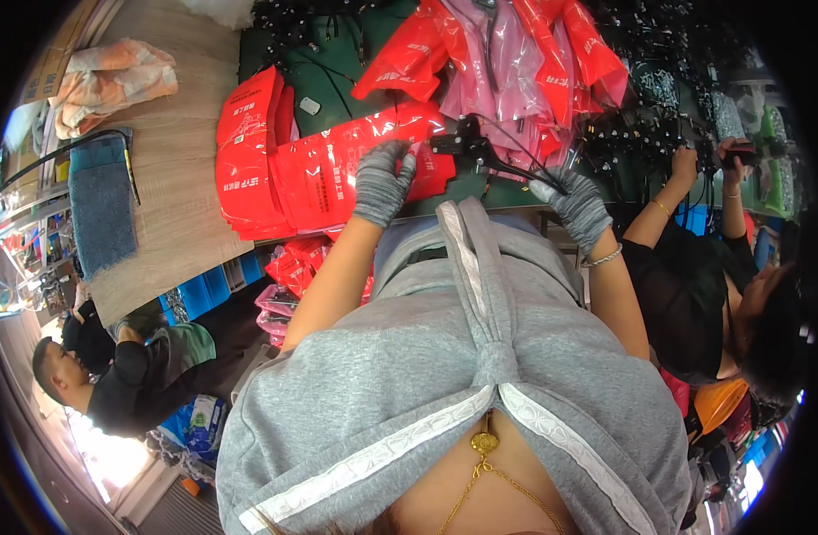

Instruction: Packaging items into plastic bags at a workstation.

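So from where I'm standing, the right hand (580,207) in its striped grey knit glove has its fingers wrapped around the tip of a long black hand lever with a chunky clamp head (489,156). The left hand (382,183), same kind of glove, has its fingertips at the glossy red flat plastic bags (315,174); honestly can't tell if it's pinching one or just resting there.

The bit that matters is the angle: the lever's long axis runs from near right at the right fingers up to far left, so the chunky head points over at the left hand. That head sits just right of the left fingers, apart from them, over the right end of the red bags. Right hand's clearly the one with the lever, by its thin end.

Further out, a bit of green tabletop (507,194) shows under the lever. On the far side there's a heap of shiny pink and red plastic bags (516,67), and off right a co-worker's hand (684,166) is near a tangle of black parts (636,147).
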`<state>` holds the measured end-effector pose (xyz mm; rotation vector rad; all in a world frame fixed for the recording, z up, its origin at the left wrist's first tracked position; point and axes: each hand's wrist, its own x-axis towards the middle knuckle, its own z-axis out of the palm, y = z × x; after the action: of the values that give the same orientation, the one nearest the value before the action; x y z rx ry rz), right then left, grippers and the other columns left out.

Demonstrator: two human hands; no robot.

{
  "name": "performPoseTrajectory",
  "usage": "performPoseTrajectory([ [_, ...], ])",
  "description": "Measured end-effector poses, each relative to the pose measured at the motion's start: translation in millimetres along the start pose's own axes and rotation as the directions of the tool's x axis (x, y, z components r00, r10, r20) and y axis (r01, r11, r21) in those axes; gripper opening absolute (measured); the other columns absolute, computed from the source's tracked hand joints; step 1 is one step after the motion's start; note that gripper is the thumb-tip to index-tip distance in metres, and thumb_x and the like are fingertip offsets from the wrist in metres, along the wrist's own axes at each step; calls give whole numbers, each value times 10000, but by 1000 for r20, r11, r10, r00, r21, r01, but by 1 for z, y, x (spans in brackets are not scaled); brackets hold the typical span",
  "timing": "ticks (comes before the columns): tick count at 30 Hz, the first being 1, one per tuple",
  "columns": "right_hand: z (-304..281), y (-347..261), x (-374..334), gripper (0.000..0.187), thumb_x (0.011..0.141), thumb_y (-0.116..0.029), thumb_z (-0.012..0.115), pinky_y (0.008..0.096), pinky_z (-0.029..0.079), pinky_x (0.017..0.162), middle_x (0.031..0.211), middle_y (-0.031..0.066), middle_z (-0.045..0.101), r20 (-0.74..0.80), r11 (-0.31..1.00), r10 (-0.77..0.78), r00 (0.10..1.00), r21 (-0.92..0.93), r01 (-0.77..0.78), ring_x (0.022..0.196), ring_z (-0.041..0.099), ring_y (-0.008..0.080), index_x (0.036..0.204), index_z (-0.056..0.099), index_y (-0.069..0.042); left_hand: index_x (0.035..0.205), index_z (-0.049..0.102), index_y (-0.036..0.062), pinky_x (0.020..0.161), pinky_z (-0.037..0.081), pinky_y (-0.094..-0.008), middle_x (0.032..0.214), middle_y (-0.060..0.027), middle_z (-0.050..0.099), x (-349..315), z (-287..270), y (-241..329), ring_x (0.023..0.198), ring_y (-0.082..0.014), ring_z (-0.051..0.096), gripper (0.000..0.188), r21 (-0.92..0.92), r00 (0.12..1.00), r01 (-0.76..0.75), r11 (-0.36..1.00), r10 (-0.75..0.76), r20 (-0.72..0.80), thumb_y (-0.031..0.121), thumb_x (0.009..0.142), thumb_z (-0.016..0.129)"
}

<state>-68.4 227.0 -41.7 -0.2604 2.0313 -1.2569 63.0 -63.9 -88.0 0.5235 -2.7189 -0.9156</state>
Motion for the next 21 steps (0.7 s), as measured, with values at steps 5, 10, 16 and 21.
performPoseTrajectory([
  [5,-19,-13,-3,293,849,-222,728,269,470,793,871,38,674,124,999,33,992,11,-34,815,570,99,1032,674,1,1015,670,37,833,490,-424,909,-156,675,-1,1,-3,882,-323,637,248,91,1000,-16,996,14,20,232,865,636],
  [10,-10,-5,4,302,869,-270,704,284,467,787,836,60,664,198,991,116,973,-93,-99,790,567,119,1021,677,-10,1040,661,42,849,477,-432,960,-171,669,-5,3,-3,911,-341,626,244,14,998,0,1000,-1,56,219,878,613],
  [16,0,3,9,331,853,-289,720,301,478,788,852,87,667,169,989,105,980,-118,-86,786,584,147,1031,676,-14,1089,644,41,829,485,-419,1015,-172,663,-14,4,2,899,-324,634,258,-222,999,2,975,6,31,209,902,585],
  [21,10,-9,-2,358,847,-313,718,335,502,789,890,122,680,155,969,-44,987,-235,80,822,635,197,1036,674,-12,1184,585,7,866,478,-279,1077,-82,640,-9,-23,42,976,-131,580,303,-619,931,356,700,-322,171,215,967,547],
])
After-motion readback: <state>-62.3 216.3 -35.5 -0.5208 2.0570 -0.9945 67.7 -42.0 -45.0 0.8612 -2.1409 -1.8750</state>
